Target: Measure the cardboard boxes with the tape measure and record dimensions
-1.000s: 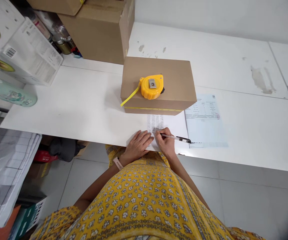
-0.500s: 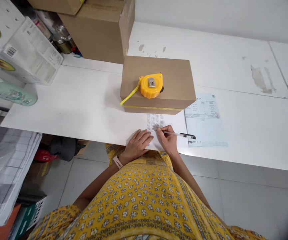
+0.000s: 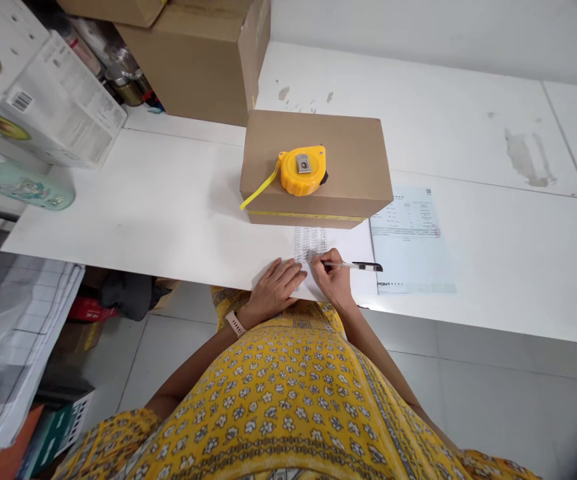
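The person's right hand [image 3: 335, 279], at the frame's centre, is closed in a pinch around a slim clear pen with a black end [image 3: 355, 265], tip down at a white paper sheet with dark columns of writing [image 3: 311, 240] (whether it touches is too small to tell). The left hand [image 3: 277, 285] lies palm down, fingers extended onto the sheet. Above centre, a brown cardboard box [image 3: 353, 160] bears a yellow plastic tape measure [image 3: 302, 172].

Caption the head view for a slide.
Pen in right hand at marked sheet, left hand alongside, tape measure atop cardboard box.
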Tool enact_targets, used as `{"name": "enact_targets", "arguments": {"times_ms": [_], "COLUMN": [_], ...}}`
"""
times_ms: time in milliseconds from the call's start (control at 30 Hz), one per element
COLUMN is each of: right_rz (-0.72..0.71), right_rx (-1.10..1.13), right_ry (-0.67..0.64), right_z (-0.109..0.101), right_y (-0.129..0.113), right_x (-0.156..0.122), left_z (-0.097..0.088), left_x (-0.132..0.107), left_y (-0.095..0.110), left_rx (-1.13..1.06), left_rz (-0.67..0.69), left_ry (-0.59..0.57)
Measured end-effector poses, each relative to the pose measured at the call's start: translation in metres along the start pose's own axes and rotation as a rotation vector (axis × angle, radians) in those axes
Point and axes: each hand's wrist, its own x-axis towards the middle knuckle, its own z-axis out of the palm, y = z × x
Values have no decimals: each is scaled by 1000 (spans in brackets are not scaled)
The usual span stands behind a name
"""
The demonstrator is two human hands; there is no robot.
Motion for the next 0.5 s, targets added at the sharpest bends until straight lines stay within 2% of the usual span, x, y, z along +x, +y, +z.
{"name": "enact_targets", "arguments": {"times_ms": [333,500], "right_rz": [-20,-35], "right_rx": [-51,-47], "right_ry": [-8,-1], "right_z": [1,1], "right_y": [5,6], "right_x": [0,0], "left_z": [2,2], "left_x": [0,0], "left_y": [0,1], "left_rx": [22,29], "left_rz": [16,2], "left_ry": [56,46]}}
